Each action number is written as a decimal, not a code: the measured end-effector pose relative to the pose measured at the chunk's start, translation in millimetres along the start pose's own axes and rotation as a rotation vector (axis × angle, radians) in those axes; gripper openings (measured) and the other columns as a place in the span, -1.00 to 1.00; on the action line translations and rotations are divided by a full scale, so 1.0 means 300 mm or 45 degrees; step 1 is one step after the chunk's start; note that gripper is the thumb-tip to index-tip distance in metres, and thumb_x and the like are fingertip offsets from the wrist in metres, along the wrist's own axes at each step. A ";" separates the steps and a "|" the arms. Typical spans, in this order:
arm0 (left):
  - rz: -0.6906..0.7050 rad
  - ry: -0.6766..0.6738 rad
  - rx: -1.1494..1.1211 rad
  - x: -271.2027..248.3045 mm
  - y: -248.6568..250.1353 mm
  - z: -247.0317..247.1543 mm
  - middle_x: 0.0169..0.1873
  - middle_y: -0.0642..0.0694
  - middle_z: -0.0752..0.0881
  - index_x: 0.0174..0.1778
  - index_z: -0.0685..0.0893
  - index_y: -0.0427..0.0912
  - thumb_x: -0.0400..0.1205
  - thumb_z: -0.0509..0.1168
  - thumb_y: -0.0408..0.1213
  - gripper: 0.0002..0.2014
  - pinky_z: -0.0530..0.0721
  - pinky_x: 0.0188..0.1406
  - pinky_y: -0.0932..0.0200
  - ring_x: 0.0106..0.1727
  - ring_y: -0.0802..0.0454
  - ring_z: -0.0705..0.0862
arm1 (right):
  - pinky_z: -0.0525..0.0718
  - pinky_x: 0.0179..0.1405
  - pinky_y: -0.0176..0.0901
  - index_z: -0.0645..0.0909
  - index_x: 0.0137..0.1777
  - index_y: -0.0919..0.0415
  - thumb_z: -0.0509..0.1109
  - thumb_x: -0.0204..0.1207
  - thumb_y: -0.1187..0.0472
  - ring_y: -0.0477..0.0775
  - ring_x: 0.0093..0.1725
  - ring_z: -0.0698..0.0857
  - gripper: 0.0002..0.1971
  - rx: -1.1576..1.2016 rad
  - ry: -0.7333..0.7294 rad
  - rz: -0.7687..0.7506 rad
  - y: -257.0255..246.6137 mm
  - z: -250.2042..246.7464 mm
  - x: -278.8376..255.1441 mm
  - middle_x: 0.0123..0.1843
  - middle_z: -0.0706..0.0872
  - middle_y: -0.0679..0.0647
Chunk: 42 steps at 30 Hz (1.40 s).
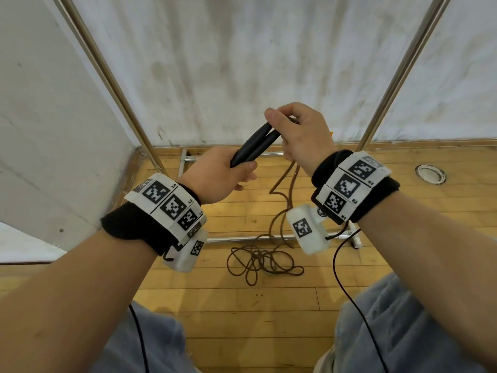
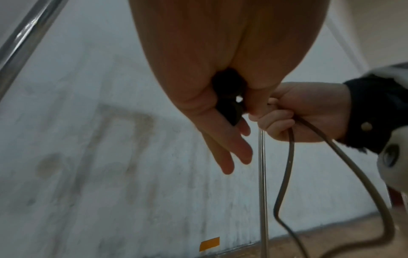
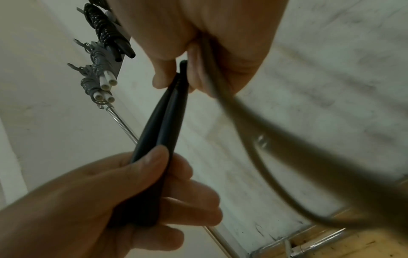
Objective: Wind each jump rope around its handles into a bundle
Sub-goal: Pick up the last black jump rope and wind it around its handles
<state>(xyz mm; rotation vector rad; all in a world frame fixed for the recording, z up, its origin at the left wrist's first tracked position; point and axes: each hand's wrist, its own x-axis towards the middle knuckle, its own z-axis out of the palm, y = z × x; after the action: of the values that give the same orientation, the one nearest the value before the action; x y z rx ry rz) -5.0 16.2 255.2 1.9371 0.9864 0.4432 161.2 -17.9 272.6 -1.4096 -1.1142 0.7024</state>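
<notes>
The left hand (image 1: 217,175) grips the near ends of two smooth black tapered jump rope handles (image 1: 255,146), held side by side, thumb pressed on top. The right hand (image 1: 301,135) pinches their far ends with curled fingers and holds the brown cord (image 1: 291,181) running from them. The cord hangs down into a loose tangle on the yellow wooden plank floor (image 1: 242,305). Beyond stand a shiny metal rack (image 1: 115,84) and a stained white wall (image 1: 255,49).
</notes>
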 end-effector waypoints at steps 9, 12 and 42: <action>0.269 0.407 0.808 -0.007 -0.012 -0.020 -0.36 0.12 0.53 0.23 0.54 -0.11 0.70 0.20 -0.03 -0.71 0.44 -0.45 0.19 -0.39 0.08 0.52 | 0.31 -0.35 -0.31 0.55 -0.20 0.02 0.23 0.65 0.03 -0.22 -0.47 0.38 -0.80 -0.095 -0.064 -0.042 -0.003 0.003 -0.005 -0.57 0.46 -0.26; 0.320 0.341 0.797 -0.021 -0.008 0.009 -0.32 0.13 0.49 0.22 0.49 -0.14 0.69 0.22 -0.03 -0.70 0.30 -0.50 0.32 -0.40 0.14 0.47 | 0.31 -0.37 -0.30 0.50 -0.25 -0.01 0.21 0.66 0.02 -0.23 -0.51 0.37 -0.77 -0.118 -0.052 -0.025 -0.007 -0.007 0.003 -0.65 0.44 -0.33; -0.174 0.643 -0.922 0.036 0.061 -0.017 -0.28 -0.13 0.83 0.02 0.48 -0.08 0.77 0.12 -0.18 -0.91 0.79 -0.25 0.06 -0.29 -0.06 0.80 | 0.52 -0.40 -0.27 0.53 -0.27 0.05 0.09 0.69 0.16 -0.15 -0.51 0.51 -0.69 -0.327 -0.440 -0.106 0.050 0.121 -0.128 -0.50 0.53 -0.07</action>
<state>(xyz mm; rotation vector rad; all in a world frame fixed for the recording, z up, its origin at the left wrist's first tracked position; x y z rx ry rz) 6.8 22.2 272.5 1.1152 1.0633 1.0760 117.8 -36.9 244.8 -1.4795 -1.5704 0.7823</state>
